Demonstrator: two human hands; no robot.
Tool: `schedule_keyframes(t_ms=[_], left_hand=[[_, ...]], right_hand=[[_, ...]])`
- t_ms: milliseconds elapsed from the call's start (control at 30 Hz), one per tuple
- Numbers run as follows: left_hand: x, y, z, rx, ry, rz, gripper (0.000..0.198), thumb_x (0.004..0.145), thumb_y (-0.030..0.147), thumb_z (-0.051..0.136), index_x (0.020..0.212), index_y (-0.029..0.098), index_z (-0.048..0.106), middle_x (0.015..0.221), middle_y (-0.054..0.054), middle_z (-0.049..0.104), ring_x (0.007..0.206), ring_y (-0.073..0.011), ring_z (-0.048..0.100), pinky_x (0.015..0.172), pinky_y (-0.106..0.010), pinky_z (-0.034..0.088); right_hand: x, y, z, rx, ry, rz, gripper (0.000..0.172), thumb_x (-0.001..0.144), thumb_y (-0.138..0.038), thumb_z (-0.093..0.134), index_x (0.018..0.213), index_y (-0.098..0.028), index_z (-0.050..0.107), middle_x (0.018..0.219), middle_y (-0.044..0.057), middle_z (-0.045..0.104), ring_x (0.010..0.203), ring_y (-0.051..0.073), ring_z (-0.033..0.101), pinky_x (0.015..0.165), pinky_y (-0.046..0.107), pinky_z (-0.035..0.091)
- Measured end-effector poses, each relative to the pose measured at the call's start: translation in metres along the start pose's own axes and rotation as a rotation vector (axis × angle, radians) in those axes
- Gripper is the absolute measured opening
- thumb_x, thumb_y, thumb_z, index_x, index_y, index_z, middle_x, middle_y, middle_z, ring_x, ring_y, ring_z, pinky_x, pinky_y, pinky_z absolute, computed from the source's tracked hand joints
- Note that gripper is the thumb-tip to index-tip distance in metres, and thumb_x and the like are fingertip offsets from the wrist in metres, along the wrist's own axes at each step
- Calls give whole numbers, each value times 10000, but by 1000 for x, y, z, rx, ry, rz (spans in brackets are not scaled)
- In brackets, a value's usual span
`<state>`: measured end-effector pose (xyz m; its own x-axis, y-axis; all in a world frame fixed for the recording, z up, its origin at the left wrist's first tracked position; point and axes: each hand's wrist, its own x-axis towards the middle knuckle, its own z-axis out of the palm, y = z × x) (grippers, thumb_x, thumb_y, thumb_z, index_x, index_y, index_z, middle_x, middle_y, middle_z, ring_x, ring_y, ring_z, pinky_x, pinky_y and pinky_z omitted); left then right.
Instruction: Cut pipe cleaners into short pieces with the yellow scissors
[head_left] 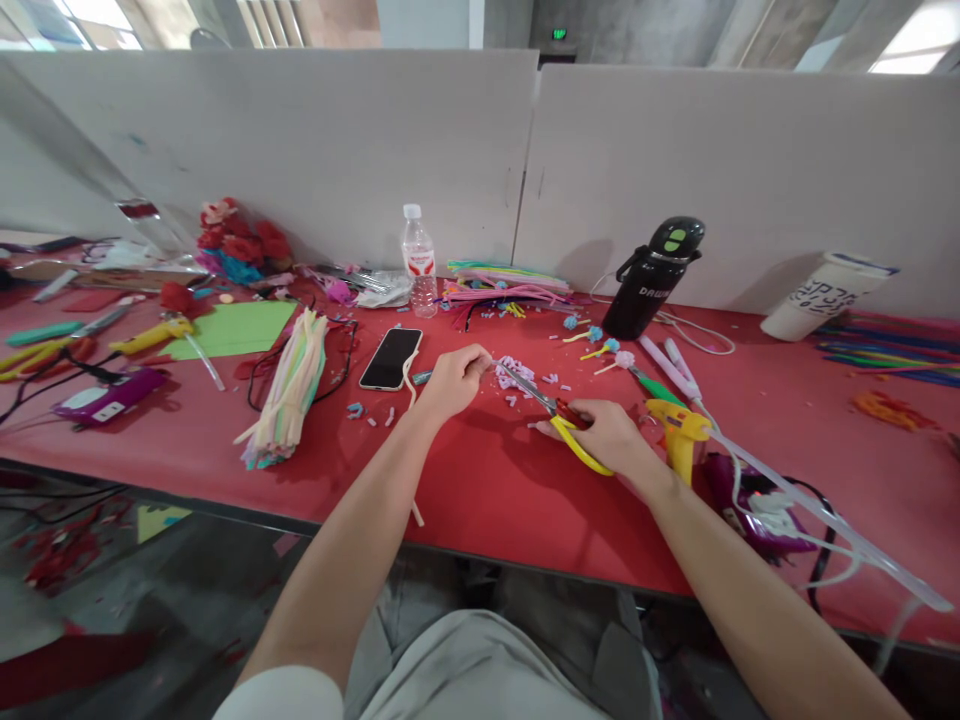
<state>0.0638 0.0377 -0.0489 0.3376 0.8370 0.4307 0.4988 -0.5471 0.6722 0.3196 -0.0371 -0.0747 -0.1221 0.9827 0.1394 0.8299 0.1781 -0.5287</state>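
Note:
My right hand (600,432) grips a pair of scissors (574,445) with yellow and red handles. The blades point left over a small heap of cut lilac fuzzy pieces (514,374). Just left of the blade tips, my left hand (459,382) is closed in a pinch; what lies between its fingertips is too small to make out. A cream fuzzy strip (410,378) passes beneath my left forearm and shows again near the table's front edge. Loose lilac bits are scattered around the heap.
Left of my arms lie a phone (391,359) and a bundle of pale pipe cleaners (289,390). A water bottle (419,262) and a black flask (654,280) stand behind. Close to my right forearm is a yellow glue gun (681,432), with a long clear glue stick.

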Motion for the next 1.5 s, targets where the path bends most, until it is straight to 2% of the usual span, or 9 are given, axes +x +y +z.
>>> schedule_keyframes(t_ms=[233,567,700,967,1500], left_hand=[[-1,1,0,-8,-17,-25,231,918,273,437,754,161,558,661,0,578,622,-113,509,621,-242,368],[-1,2,-1,-35,-28,-89,340,943,393,386,725,168,520,643,1,526,627,-127,474,597,-257,340],[-1,4,-1,-28,-27,-81,347,950,389,362,715,170,492,650,3,500,636,-129,459,610,-266,325],[-2,6,-1,-31,-23,-71,351,955,397,363,698,174,448,634,16,446,616,-119,422,602,-276,293],[-2,9,-1,8,-30,-61,357,958,400,354,693,178,442,618,22,439,595,-111,418,597,-268,298]], right_hand=[[0,0,0,-25,-9,-1,498,728,-653,605,594,-200,445,556,-21,451,524,115,370,485,242,263],[0,-2,0,-26,15,-5,534,727,-690,587,587,-195,444,549,-16,447,518,108,356,479,239,253],[-1,-1,1,-2,36,-3,524,736,-672,594,600,-195,425,566,-26,428,534,103,350,492,232,259],[-2,0,3,23,-1,-3,493,731,-630,624,605,-196,424,561,-31,416,534,102,343,489,227,253],[0,-4,0,-20,-7,14,509,724,-645,613,575,-192,432,538,-28,424,512,101,346,481,231,252]])
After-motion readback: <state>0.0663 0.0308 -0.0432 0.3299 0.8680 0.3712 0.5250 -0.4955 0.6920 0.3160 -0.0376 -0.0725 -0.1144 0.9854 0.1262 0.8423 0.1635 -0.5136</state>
